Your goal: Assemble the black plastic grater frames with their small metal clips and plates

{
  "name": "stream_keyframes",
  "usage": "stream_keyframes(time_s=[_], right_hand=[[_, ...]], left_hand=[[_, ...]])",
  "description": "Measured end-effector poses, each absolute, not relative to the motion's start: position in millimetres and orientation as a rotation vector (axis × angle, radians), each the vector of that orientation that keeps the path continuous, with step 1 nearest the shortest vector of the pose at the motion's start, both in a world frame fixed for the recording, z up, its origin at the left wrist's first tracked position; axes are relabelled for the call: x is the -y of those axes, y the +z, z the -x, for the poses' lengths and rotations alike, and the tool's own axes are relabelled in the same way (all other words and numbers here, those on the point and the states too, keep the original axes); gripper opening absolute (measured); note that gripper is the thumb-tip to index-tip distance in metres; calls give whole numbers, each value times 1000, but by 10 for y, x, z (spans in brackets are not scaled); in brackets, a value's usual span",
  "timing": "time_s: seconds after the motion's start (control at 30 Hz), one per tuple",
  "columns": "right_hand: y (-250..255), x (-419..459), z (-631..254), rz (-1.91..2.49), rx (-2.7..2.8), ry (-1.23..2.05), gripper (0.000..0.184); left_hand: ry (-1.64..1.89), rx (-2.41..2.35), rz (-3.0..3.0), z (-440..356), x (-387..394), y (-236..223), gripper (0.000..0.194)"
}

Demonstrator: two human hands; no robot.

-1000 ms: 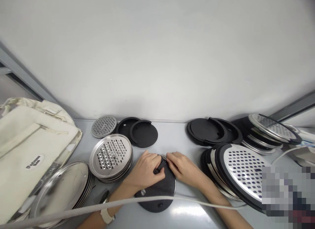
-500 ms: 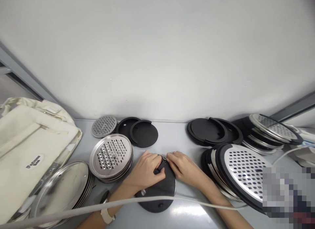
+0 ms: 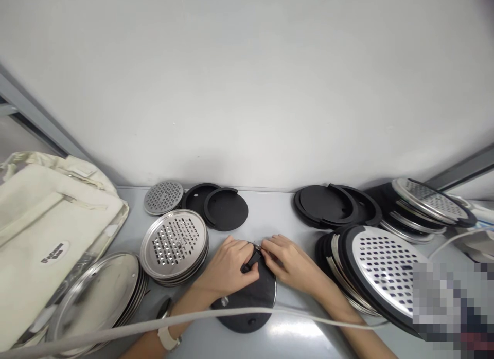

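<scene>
A black round plate (image 3: 247, 302) with a thin shiny rim at its right lies flat on the grey table in front of me. Over its far edge, my left hand (image 3: 231, 266) is closed round a small black block-like piece (image 3: 252, 259). My right hand (image 3: 287, 260) pinches at the far end of that piece, where a bit of metal shows; what its fingertips hold is too small to name. A small shiny spot (image 3: 224, 301) shows on the plate's left part. My fingers hide the plate's far edge.
Stacked perforated metal discs (image 3: 177, 246) and plain metal discs (image 3: 96, 292) stand left, beside a cream bag (image 3: 57, 235). Black round trays (image 3: 227, 210) lie at the back. Black-rimmed grater discs (image 3: 386, 266) lean at right. A pale cable (image 3: 216, 313) crosses in front of my forearms.
The fingers of my right hand have shifted slightly at the end of the black piece. My left hand and the plate stay in place.
</scene>
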State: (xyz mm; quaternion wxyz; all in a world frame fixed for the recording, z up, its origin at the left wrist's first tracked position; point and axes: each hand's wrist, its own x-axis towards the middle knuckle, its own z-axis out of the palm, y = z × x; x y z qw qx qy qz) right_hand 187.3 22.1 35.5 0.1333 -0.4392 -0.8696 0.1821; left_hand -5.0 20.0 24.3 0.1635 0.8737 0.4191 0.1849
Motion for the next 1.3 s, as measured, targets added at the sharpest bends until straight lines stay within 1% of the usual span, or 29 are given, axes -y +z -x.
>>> stream_keyframes(time_s=[0.2,0.37,0.63,0.8,1.0,1.3], right_hand=[[371,-208,-1890,1311,2447,619,20],[392,-209,-1876,1252,2390,678,22],[438,-208,-1870,1159,2031,945,21],[422,-197,-1856,1188,1936,1110,27],[346,-207,-1839,1338,2032,1054,29],[268,-212,-1817,1365,2200,925,28]], left_hand=[[531,-1190,-2498,52,-201,236,17],[541,-1187,-2498,53,-199,222,18],[543,-1189,-2484,52,-192,233,17],[534,-1187,-2483,48,-199,239,17],[548,-1183,-2494,53,-203,225,17],[574,-1188,-2500,52,-197,248,16]])
